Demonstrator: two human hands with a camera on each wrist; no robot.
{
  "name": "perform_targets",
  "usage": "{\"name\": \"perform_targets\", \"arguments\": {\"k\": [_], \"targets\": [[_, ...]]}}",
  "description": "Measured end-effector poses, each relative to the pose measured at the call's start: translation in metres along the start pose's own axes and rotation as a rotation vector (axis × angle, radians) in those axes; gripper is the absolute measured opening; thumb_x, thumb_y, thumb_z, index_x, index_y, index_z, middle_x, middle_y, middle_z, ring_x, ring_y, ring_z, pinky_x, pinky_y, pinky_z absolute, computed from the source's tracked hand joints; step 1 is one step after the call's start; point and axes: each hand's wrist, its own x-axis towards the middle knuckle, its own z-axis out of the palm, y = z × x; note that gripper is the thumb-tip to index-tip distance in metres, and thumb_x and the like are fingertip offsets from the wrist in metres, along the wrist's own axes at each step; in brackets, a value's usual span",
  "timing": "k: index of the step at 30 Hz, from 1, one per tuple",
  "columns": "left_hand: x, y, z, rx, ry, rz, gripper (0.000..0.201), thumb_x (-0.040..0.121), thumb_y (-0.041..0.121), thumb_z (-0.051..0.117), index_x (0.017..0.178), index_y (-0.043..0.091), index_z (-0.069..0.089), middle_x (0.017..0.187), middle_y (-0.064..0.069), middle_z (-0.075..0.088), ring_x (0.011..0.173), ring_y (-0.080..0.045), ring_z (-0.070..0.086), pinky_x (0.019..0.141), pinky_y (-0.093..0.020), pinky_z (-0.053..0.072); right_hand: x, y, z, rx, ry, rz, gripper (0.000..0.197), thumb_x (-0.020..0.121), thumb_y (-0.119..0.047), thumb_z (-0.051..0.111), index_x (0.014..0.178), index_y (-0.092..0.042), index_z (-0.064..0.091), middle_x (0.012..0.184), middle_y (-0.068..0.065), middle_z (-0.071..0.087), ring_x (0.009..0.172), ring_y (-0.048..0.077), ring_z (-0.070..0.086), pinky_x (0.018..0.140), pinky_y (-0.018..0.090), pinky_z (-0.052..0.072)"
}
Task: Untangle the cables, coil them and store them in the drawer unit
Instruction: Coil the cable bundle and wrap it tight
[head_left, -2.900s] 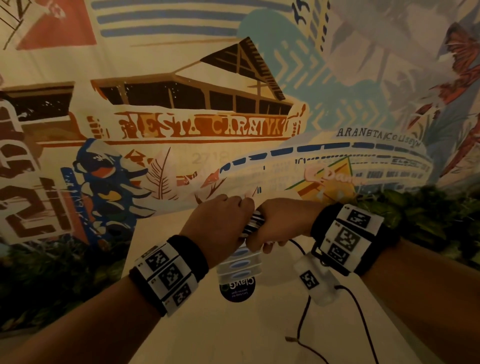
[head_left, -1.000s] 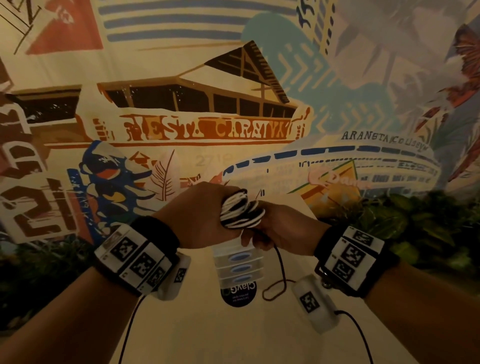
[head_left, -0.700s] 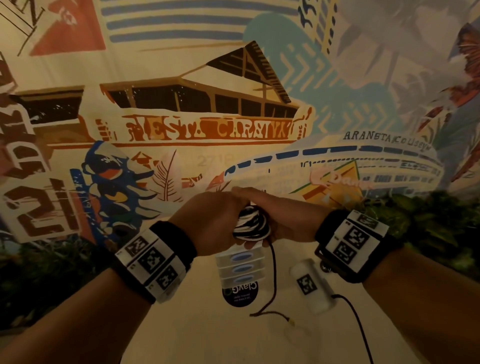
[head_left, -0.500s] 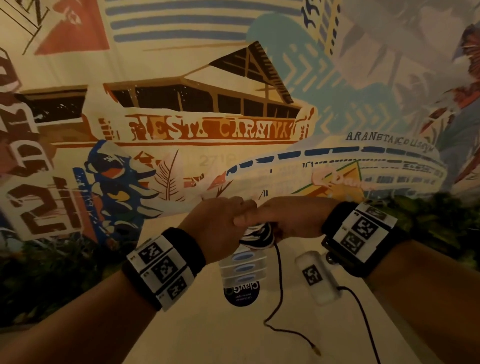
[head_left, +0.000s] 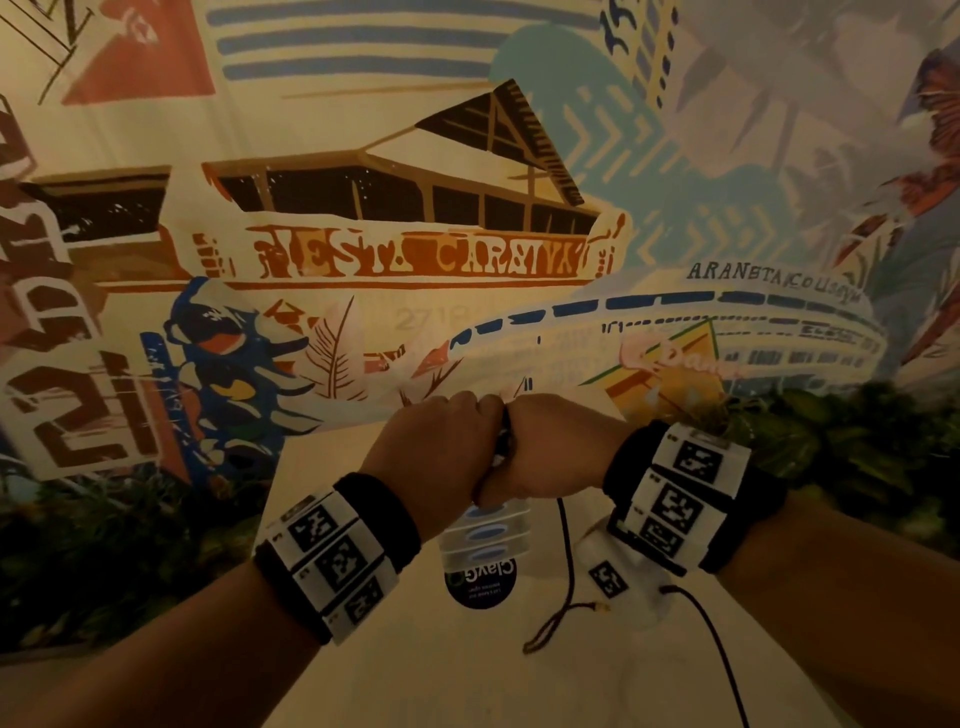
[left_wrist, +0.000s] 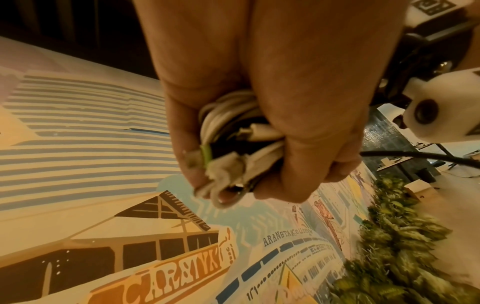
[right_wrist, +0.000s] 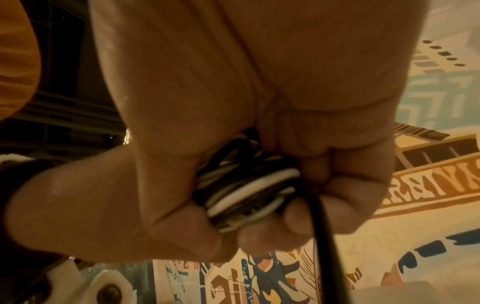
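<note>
Hands, two: left hand (head_left: 436, 457) and right hand (head_left: 550, 452) grip one cable bundle (right_wrist: 246, 189); three-drawer unit (head_left: 485, 535) below.

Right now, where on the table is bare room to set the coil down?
Bare tabletop lies near-left of the round black sticker, and at the far left corner behind the left hand. It is crowded from the drawer unit rightward, where the loose black cable trails.

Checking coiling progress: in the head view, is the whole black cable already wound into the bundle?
No: a loose black cable tail hangs from the right hand down to the table.
</note>
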Motion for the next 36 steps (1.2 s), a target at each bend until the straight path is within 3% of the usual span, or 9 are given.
{"name": "perform_targets", "arguments": {"k": [7,10,14,18,21,24,27,33,36], "targets": [[-0.007,-0.017,-0.009,-0.199,0.086,0.083,0.096,0.079,0.072,0.049,0.156,0.04,0.002,0.138,0.006,0.057,0.116,-0.018,0.06,0.086,-0.036,0.057,-0.007,0.009,-0.004,0.234,-0.048,0.006,0.007,0.079,-0.022,0.08,0.082,-0.019,0.075,0.069,-0.006,0.069,0.062,0.002,0.061,0.067,0.023,0.051],[-0.014,-0.04,-0.01,-0.436,0.109,0.041,0.123,0.07,0.07,0.076,0.157,0.046,-0.008,0.151,0.012,0.047,0.131,-0.011,0.051,0.101,-0.04,0.052,-0.015,0.018,-0.013,0.429,-0.047,0.002,0.036,0.084,-0.011,0.076,0.055,-0.03,0.067,0.054,-0.007,0.059,0.049,0.003,0.053,0.058,0.016,0.044],[-0.024,-0.063,0.008,-1.016,0.061,-0.065,0.14,0.049,0.064,0.091,0.155,0.055,-0.001,0.144,0.03,0.046,0.13,0.006,0.048,0.11,-0.039,0.046,-0.022,0.023,-0.012,0.628,-0.038,-0.051,0.031,0.087,-0.012,0.069,0.067,0.005,0.053,0.065,0.02,0.045,0.058,0.015,0.045,0.057,0.017,0.04],[-0.022,-0.05,0.018,-1.435,0.032,0.016,0.099,0.042,0.064,0.094,0.132,0.062,0.051,0.133,0.027,0.061,0.127,-0.003,0.057,0.107,-0.042,0.048,-0.019,0.009,0.0,0.771,-0.032,-0.18,0.044,0.075,-0.024,0.07,0.087,0.015,0.053,0.083,0.028,0.053,0.078,0.032,0.052,0.073,0.036,0.049],[-0.022,-0.038,0.006,-1.498,-0.019,0.146,0.054,0.056,0.064,0.087,0.106,0.047,0.075,0.111,0.024,0.073,0.11,0.001,0.067,0.092,-0.02,0.053,-0.017,-0.006,0.01,0.908,-0.125,-0.292,0.056,0.077,-0.015,0.068,0.124,0.011,0.051,0.115,0.045,0.052,0.107,0.059,0.053,0.096,0.071,0.044],[-0.021,-0.028,-0.014,-1.511,-0.003,0.296,0.034,0.073,0.055,0.073,0.09,0.026,0.07,0.099,0.038,0.07,0.105,0.015,0.062,0.086,-0.005,0.048,-0.016,-0.013,0.016,1.003,-0.219,-0.331,0.066,0.072,-0.015,0.065,0.121,0.023,0.043,0.096,0.034,0.051,0.082,0.036,0.052,0.076,0.045,0.046],[-0.018,-0.024,-0.02,-1.603,0.146,0.376,0.029,0.081,0.047,0.073,0.102,0.028,0.074,0.104,0.021,0.073,0.102,0.001,0.068,0.08,-0.015,0.055,-0.018,-0.02,0.013,1.085,-0.257,-0.385,0.043,0.074,-0.017,0.065,0.116,-0.007,0.058,0.083,0.003,0.06,0.069,0.012,0.056,0.066,0.027,0.049],[-0.013,-0.019,-0.021,-1.666,0.228,0.335,0.023,0.079,0.048,0.079,0.094,0.03,0.076,0.096,0.008,0.075,0.104,-0.016,0.07,0.089,-0.032,0.054,-0.021,-0.024,0.0,0.997,-0.304,-0.361,0.012,0.076,-0.027,0.069,0.085,-0.033,0.073,0.081,0.007,0.062,0.081,0.034,0.058,0.071,0.033,0.057],[-0.009,-0.028,-0.018,-1.588,0.268,0.272,0.018,0.082,0.04,0.08,0.088,0.023,0.076,0.091,-0.004,0.074,0.098,-0.031,0.07,0.096,-0.048,0.054,-0.019,-0.021,0.005,0.908,-0.264,-0.275,0.014,0.078,-0.038,0.073,0.078,-0.024,0.071,0.076,0.006,0.061,0.074,0.027,0.059,0.075,0.04,0.054]]}}
